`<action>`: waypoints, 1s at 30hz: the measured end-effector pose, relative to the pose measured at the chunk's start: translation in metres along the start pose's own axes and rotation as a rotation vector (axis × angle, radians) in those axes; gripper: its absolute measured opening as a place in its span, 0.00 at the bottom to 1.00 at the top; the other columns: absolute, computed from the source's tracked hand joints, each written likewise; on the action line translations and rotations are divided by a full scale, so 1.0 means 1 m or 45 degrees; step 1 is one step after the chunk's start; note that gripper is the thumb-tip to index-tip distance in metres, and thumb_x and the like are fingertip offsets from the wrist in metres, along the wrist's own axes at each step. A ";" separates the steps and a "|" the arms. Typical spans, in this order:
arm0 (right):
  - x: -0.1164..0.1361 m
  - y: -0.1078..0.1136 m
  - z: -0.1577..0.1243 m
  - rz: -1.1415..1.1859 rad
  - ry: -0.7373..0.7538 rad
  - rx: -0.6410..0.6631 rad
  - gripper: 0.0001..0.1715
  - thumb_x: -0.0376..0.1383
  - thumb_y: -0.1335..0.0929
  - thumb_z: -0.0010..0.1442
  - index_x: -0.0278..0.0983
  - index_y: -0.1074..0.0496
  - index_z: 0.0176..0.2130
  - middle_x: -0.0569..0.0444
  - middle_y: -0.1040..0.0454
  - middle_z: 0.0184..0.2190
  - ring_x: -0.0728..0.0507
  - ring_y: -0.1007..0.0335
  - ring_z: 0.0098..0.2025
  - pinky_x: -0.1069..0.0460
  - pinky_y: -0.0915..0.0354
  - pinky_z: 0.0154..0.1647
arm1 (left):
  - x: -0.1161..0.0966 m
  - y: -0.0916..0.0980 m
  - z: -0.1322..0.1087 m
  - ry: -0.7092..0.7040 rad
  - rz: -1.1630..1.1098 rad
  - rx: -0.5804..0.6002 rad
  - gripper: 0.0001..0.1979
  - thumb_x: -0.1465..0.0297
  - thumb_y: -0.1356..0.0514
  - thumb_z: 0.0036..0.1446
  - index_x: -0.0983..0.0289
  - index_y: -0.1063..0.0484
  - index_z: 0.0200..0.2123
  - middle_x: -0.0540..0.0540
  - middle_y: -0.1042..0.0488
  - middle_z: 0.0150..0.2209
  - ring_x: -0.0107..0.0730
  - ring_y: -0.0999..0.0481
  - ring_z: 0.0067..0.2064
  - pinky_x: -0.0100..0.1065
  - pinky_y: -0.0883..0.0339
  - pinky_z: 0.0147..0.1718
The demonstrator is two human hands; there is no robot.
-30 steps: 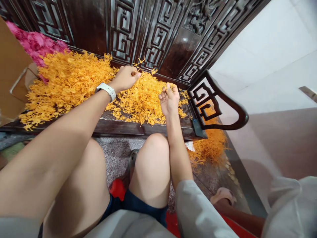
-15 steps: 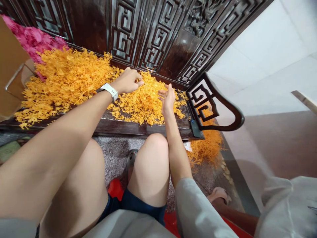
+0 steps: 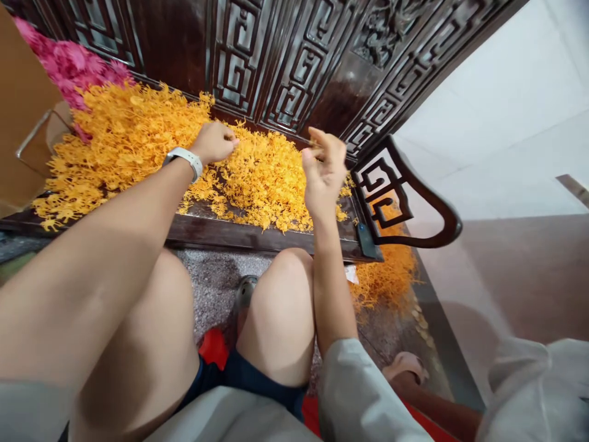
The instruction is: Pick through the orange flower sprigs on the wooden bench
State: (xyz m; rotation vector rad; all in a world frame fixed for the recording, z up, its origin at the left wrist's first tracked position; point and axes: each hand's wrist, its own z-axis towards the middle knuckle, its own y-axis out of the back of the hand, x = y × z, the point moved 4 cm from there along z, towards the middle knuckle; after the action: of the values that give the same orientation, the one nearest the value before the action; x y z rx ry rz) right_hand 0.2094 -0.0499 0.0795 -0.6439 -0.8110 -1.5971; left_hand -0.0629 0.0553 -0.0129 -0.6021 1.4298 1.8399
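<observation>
The left hand rests on the orange pile with its fingers curled down into it. I cannot tell if it holds anything. The right hand is up in the air, finger and thumb pinched on a thin orange bit. The pile lies on the bench, right under the left hand, which is nearer.

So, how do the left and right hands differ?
The left hand lies low on the orange pile; the right hand is in the air above it. The left wrist has a white watch; the right wrist is bare. The right hand seems to pinch a small piece; what the left holds is hidden. Both have curled fingers.
</observation>
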 end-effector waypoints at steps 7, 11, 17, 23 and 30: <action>-0.095 -0.009 0.002 0.148 -0.615 0.258 0.37 0.68 0.26 0.59 0.45 0.24 0.52 0.51 0.20 0.39 0.45 0.24 0.40 0.51 0.26 0.36 | -0.056 -0.009 0.001 -0.088 -0.078 0.054 0.06 0.65 0.37 0.52 0.60 0.23 0.26 0.55 0.29 0.23 0.43 0.27 0.38 0.49 0.33 0.49; -0.088 -0.023 0.001 0.176 -0.555 0.387 0.37 0.70 0.27 0.59 0.41 0.30 0.31 0.58 0.30 0.23 0.50 0.33 0.26 0.55 0.33 0.27 | -0.064 -0.021 0.001 -0.142 -0.009 0.088 0.08 0.63 0.35 0.51 0.60 0.22 0.25 0.54 0.32 0.21 0.44 0.27 0.38 0.49 0.34 0.47; -0.018 -0.030 -0.019 0.296 -0.305 0.899 0.38 0.65 0.29 0.66 0.41 0.36 0.22 0.58 0.37 0.19 0.50 0.40 0.24 0.52 0.34 0.28 | -0.028 -0.014 0.003 0.082 0.127 -0.013 0.10 0.61 0.35 0.54 0.59 0.24 0.26 0.56 0.26 0.24 0.43 0.26 0.42 0.45 0.36 0.44; -0.028 -0.015 -0.011 0.251 -0.401 0.513 0.35 0.68 0.31 0.65 0.42 0.31 0.31 0.57 0.31 0.25 0.50 0.35 0.26 0.53 0.33 0.27 | -0.004 0.000 0.002 0.143 0.081 -0.124 0.09 0.62 0.35 0.53 0.60 0.25 0.25 0.56 0.29 0.23 0.43 0.27 0.37 0.46 0.34 0.44; -0.085 -0.023 -0.005 0.106 -0.636 0.504 0.36 0.71 0.31 0.64 0.42 0.32 0.38 0.58 0.30 0.26 0.50 0.34 0.26 0.54 0.36 0.26 | -0.054 -0.020 0.003 -0.027 -0.059 0.053 0.08 0.65 0.34 0.53 0.62 0.24 0.24 0.56 0.28 0.25 0.43 0.26 0.39 0.47 0.34 0.48</action>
State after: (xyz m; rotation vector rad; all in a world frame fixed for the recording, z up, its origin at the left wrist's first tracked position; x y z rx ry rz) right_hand 0.2015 -0.0005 0.0062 -0.7832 -1.4065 -1.1597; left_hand -0.0130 0.0467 0.0147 -0.5887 1.4250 1.7709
